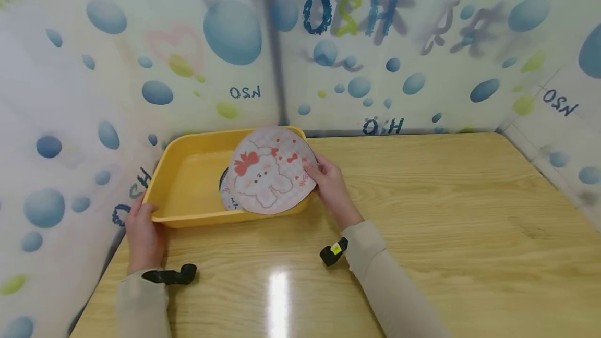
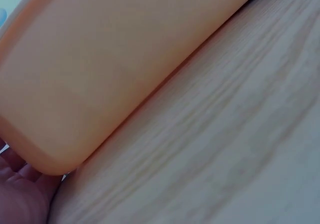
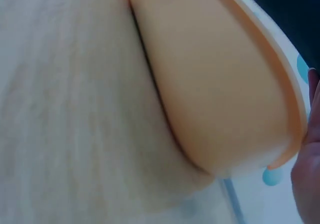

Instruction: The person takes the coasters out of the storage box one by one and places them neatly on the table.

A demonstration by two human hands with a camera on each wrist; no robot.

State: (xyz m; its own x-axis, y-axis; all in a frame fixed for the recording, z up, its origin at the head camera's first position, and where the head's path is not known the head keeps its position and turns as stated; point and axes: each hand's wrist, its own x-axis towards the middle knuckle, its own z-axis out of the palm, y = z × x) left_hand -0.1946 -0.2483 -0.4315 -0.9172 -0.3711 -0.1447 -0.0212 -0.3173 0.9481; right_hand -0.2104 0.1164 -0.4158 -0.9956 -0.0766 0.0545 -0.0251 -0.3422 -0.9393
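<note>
At the near left corner of a yellow tray (image 1: 188, 218), my left hand (image 1: 143, 231) grips the rim with the thumb over its edge. In the left wrist view part of that hand (image 2: 22, 196) shows beside the tray's corner (image 2: 65, 154). My right hand (image 1: 331, 186) pinches a round mat (image 1: 263, 171) by its right edge, thumb on top. The mat has a pink checked face with a white bunny and a red bow. It is over the tray's right end, its dark underside (image 3: 295, 18) visible in the right wrist view. Beneath it, another round printed mat (image 1: 227, 194) is partly hidden.
The tray stands on a wood-grain table (image 1: 446, 213), near its back left corner. Walls with blue bubble prints (image 1: 232, 30) close off the back and both sides. Black wrist straps (image 1: 171, 275) sit over the beige sleeves.
</note>
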